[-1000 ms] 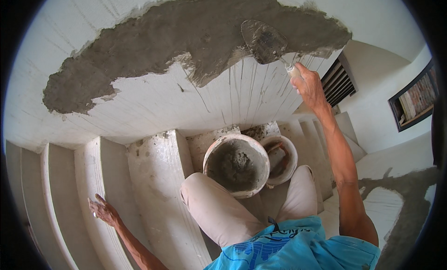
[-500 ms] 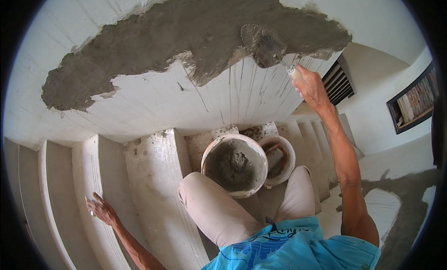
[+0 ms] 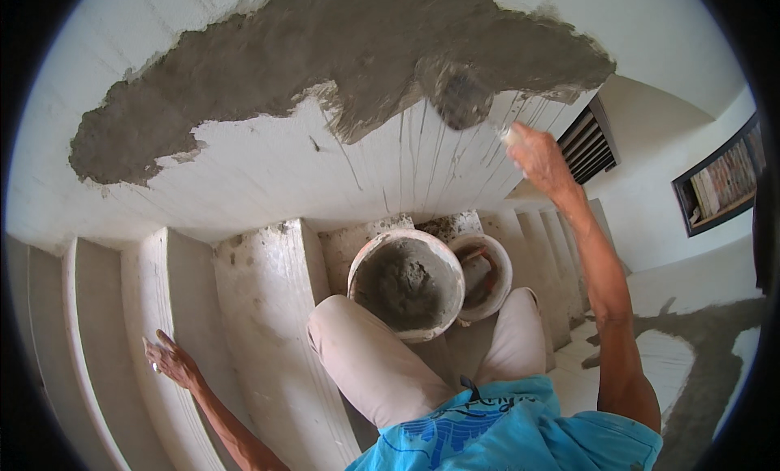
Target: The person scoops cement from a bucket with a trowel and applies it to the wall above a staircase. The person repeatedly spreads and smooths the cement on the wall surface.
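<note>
My right hand (image 3: 543,156) grips the trowel (image 3: 463,101) at the lower edge of the mortar patch (image 3: 325,48), where too steep a tilt could drag it loose; whether my left hand (image 3: 173,364), over a stair step (image 3: 149,280), holds anything, I cannot tell.

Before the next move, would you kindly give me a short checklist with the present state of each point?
1. Trowel in hand: ok; the right hand grips it.
2. Trowel touching the wall: cannot tell; its blade is blurred.
3. Grey mix available: ok; some lies in the larger bucket.
4. Buckets upright: ok; the larger one stands beside the smaller bucket.
5. Left hand empty: cannot tell; a small white thing shows at its fingers.
6. Wall clean below the grey patch: not ok; dark streaks run down it.
</note>
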### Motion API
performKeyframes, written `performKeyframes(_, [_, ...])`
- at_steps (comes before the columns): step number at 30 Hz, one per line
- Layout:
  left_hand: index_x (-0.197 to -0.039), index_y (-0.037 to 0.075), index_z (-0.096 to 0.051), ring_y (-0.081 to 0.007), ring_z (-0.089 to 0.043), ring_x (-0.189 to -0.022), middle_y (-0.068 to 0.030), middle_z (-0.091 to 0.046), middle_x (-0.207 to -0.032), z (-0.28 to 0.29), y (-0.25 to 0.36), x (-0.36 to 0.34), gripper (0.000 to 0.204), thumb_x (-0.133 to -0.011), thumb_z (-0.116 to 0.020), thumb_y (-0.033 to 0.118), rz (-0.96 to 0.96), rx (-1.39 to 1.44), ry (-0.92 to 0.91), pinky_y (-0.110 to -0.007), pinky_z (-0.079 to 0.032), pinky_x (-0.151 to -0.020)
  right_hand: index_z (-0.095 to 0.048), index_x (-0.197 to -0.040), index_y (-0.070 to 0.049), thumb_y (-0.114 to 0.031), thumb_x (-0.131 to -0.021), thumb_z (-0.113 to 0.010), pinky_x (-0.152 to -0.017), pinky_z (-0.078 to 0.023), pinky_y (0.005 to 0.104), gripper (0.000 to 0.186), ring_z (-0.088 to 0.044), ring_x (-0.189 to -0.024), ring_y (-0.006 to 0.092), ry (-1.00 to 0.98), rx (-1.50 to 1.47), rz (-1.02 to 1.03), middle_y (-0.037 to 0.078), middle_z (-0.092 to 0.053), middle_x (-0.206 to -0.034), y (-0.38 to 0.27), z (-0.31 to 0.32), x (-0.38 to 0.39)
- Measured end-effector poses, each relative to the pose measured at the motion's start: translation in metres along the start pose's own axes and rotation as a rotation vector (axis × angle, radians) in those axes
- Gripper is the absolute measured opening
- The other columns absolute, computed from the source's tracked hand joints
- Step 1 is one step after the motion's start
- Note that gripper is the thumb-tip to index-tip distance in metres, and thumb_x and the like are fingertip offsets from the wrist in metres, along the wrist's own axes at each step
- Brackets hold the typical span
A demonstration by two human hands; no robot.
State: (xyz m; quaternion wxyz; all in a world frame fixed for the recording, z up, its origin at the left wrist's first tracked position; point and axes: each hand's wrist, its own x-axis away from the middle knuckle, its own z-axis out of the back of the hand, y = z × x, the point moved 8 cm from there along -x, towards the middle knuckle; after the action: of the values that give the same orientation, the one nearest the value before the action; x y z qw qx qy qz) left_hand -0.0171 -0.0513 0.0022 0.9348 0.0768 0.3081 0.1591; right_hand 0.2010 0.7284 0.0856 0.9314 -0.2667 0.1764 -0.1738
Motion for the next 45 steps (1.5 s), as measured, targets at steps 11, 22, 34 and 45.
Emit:
performKeyframes(11, [-0.150, 0.003, -0.042, -0.0375, -0.037, -0.143, -0.0218, -0.043, -0.153, -0.002, 0.004, 0.001, 0.081, -0.100, -0.036, 0.067, -0.005, 0.031, -0.047, -0.052, -0.028, -0.118, -0.059, -0.099, 0.002, -0.021, -0.087, -0.061, -0.057, -0.048, 0.0360, 0.026, -0.058, -0.061, 0.0178, -0.502, -0.273, -0.367, 0.009, -0.059, -0.073, 0.030, -0.076, 0.108])
performKeyframes(22, [-0.149, 0.000, -0.042, -0.0388, -0.040, -0.141, -0.0243, -0.045, -0.150, -0.003, -0.001, -0.004, 0.088, -0.098, -0.035, 0.071, -0.025, -0.004, -0.021, -0.052, -0.030, -0.117, -0.059, -0.104, -0.001, -0.013, -0.078, -0.068, -0.077, -0.051, 0.0496, 0.030, -0.065, -0.086, 0.0404, -0.692, 0.364, 0.100, 0.022, -0.065, -0.088, -0.014, -0.154, 0.146])
performKeyframes(34, [-0.148, -0.002, -0.042, -0.0396, -0.041, -0.140, -0.0252, -0.045, -0.149, 0.000, 0.003, -0.002, 0.089, -0.098, -0.036, 0.071, -0.028, -0.010, -0.013, -0.051, -0.031, -0.117, -0.066, -0.105, -0.005, -0.009, -0.082, -0.066, -0.079, -0.053, 0.0391, 0.023, -0.060, -0.105, 0.0246, -0.470, 0.693, 0.652, 0.011, -0.060, -0.108, -0.041, -0.242, 0.145])
performKeyframes(45, [-0.146, -0.002, -0.044, -0.0399, -0.044, -0.137, -0.0256, -0.047, -0.146, 0.001, 0.002, -0.005, 0.088, -0.098, -0.037, 0.070, -0.063, -0.046, 0.005, -0.051, -0.034, -0.115, -0.063, -0.125, -0.008, -0.013, -0.085, -0.063, -0.092, -0.049, 0.0397, 0.040, -0.056, -0.115, 0.0278, -0.516, 0.670, 0.665, 0.011, -0.060, -0.120, -0.035, -0.273, 0.171])
